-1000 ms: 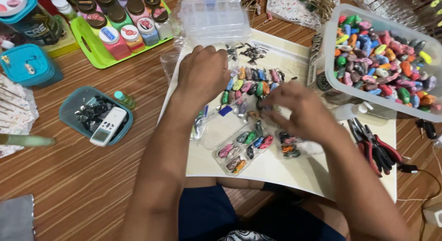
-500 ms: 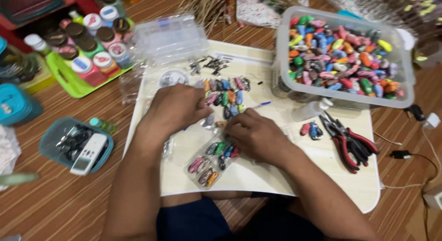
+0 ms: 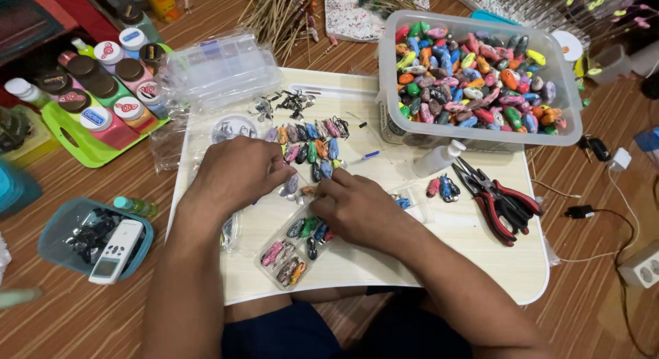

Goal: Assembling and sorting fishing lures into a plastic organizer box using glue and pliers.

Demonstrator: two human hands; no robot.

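Since a second ago I see both hands drawn together at frame centre. Left hand and right hand curl, pinching a small painted lure; clear packet lies below, partly filled.

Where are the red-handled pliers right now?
In the head view, the red-handled pliers lie on the white board on the person's right, just below the clear tub of colourful pieces and beside a small white bottle.

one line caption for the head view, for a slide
Both hands, left and right, pinch small painted lures on a white board.
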